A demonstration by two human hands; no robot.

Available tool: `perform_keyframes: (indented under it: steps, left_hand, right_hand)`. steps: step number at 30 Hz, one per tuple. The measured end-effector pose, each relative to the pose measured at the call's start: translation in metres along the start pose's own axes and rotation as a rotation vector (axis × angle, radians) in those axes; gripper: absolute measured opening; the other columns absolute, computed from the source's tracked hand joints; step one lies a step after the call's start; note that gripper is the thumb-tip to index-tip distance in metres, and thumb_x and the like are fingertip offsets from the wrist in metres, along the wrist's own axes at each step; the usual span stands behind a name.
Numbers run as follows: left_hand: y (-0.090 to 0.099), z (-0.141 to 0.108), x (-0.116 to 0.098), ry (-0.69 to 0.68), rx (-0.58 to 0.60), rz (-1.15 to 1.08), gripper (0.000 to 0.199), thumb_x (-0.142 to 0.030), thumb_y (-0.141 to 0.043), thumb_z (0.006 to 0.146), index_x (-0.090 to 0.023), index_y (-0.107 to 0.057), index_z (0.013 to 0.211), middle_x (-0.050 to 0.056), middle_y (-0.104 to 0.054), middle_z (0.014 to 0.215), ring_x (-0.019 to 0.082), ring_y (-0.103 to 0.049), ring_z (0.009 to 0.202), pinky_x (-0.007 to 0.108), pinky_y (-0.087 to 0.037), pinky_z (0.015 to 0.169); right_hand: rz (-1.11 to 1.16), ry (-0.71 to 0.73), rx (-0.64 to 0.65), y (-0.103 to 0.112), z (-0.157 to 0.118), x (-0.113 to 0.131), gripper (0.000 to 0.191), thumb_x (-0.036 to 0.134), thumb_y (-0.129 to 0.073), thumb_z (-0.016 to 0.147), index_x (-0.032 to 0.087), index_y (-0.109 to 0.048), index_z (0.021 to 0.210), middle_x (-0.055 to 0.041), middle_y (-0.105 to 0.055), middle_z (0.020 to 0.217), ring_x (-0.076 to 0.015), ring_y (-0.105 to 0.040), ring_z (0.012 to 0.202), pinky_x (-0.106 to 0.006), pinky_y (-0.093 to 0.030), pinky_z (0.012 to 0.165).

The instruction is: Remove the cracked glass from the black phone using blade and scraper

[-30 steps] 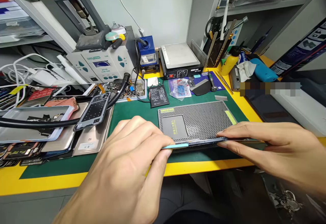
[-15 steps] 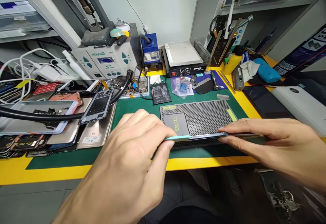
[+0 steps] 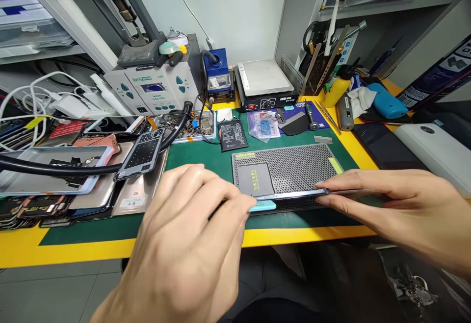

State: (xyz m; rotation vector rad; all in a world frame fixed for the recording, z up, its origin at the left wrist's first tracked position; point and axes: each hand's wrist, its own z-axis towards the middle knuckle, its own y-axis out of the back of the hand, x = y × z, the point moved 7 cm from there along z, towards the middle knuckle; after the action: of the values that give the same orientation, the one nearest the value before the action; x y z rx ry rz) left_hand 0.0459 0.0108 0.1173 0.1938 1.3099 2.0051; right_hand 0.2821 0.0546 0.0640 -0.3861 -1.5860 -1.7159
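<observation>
Edge-on to me, a thin smartphone (image 3: 290, 195) is pinched at its right part by my right hand (image 3: 390, 203), thumb below and fingers above. My left hand (image 3: 198, 225) is closed on a teal plastic pry pick (image 3: 265, 206). Its rounded tip shows just under the phone's near edge, toward the left end; whether it touches the phone I cannot tell. Fingers hide the rest of the pick and the phone's left end. Below and behind the phone lies a black perforated pad (image 3: 298, 166) on the green mat (image 3: 191, 159).
A black battery (image 3: 233, 136) lies behind the pad. On the left are stacked phones, a phone back panel (image 3: 142, 154), a parts tray (image 3: 91, 154) and a thick black hose (image 3: 73, 168). A hot-air station (image 3: 154, 87) and a heating plate (image 3: 267, 80) stand at the back.
The teal pick has gone from lying in line with the phone's edge to sitting slightly below it. My left hand has turned and shifted a little; the right hand has barely moved.
</observation>
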Motion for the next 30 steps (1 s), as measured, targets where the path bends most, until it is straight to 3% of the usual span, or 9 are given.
perform_keyframes:
  steps: [7, 10, 14, 18, 23, 27, 30]
  left_hand:
    - [0.003, -0.017, -0.006, -0.08, -0.098, 0.167, 0.024, -0.001, -0.068, 0.078, -0.014, -0.072, 0.097, 0.006, -0.074, 0.09, 0.024, -0.059, 0.087, 0.059, -0.045, 0.095]
    - [0.005, -0.025, 0.001, -0.014, -0.128, 0.091, 0.028, -0.001, -0.066, 0.079, -0.019, -0.067, 0.1, 0.004, -0.071, 0.094, 0.023, -0.058, 0.093, 0.058, -0.043, 0.102]
    - [0.006, -0.036, 0.018, 0.101, -0.177, -0.082, 0.032, -0.001, -0.06, 0.081, -0.023, -0.062, 0.104, 0.004, -0.066, 0.118, 0.023, -0.057, 0.119, 0.053, -0.041, 0.112]
    - [-0.012, -0.041, 0.019, -0.03, -0.072, -0.125, 0.035, 0.004, -0.061, 0.079, -0.019, -0.063, 0.105, 0.007, -0.071, 0.123, 0.023, -0.06, 0.125, 0.054, -0.041, 0.116]
    - [-0.02, -0.045, 0.017, -0.121, -0.109, -0.078, 0.04, 0.009, -0.061, 0.076, -0.014, -0.064, 0.109, 0.012, -0.072, 0.123, 0.023, -0.061, 0.124, 0.055, -0.044, 0.114]
    - [-0.021, -0.047, 0.015, -0.158, -0.136, -0.063, 0.04, 0.01, -0.06, 0.077, -0.014, -0.065, 0.109, 0.012, -0.072, 0.125, 0.022, -0.061, 0.125, 0.052, -0.045, 0.113]
    - [-0.022, -0.047, 0.017, -0.148, -0.145, -0.061, 0.04, 0.007, -0.061, 0.078, -0.015, -0.065, 0.111, 0.011, -0.07, 0.127, 0.023, -0.061, 0.127, 0.052, -0.045, 0.113]
  right_hand:
    - [0.004, -0.006, 0.006, -0.001, -0.001, -0.003, 0.014, 0.042, -0.076, 0.083, 0.039, -0.08, 0.096, 0.0076, -0.08, 0.093, -0.0195, -0.076, 0.078, -0.027, -0.065, 0.069]
    - [0.021, 0.029, 0.0, -0.002, 0.001, -0.001, 0.014, 0.043, -0.076, 0.084, 0.038, -0.079, 0.096, 0.0068, -0.08, 0.093, -0.0201, -0.076, 0.077, -0.029, -0.066, 0.069]
    - [0.021, 0.095, -0.005, 0.0, 0.003, 0.003, 0.015, 0.041, -0.074, 0.085, 0.033, -0.08, 0.097, 0.0039, -0.081, 0.095, -0.0215, -0.077, 0.078, -0.033, -0.066, 0.074]
    - [0.021, 0.069, 0.051, 0.0, 0.005, -0.001, 0.027, 0.04, -0.076, 0.085, 0.031, -0.079, 0.11, 0.0011, -0.08, 0.105, -0.0232, -0.078, 0.085, -0.032, -0.067, 0.076]
    - [0.155, 0.09, 0.148, 0.001, 0.008, -0.003, 0.024, 0.034, -0.074, 0.087, 0.03, -0.079, 0.11, -0.0003, -0.08, 0.103, -0.022, -0.078, 0.087, -0.031, -0.065, 0.082]
    - [0.312, -0.016, 0.275, -0.001, 0.005, -0.008, 0.024, 0.035, -0.072, 0.089, 0.026, -0.079, 0.11, -0.0023, -0.081, 0.094, -0.0214, -0.078, 0.085, -0.032, -0.065, 0.081]
    - [0.404, -0.155, 0.252, 0.008, 0.006, -0.018, 0.026, 0.04, -0.071, 0.09, 0.022, -0.08, 0.106, -0.0046, -0.081, 0.092, -0.022, -0.078, 0.082, -0.033, -0.066, 0.079]
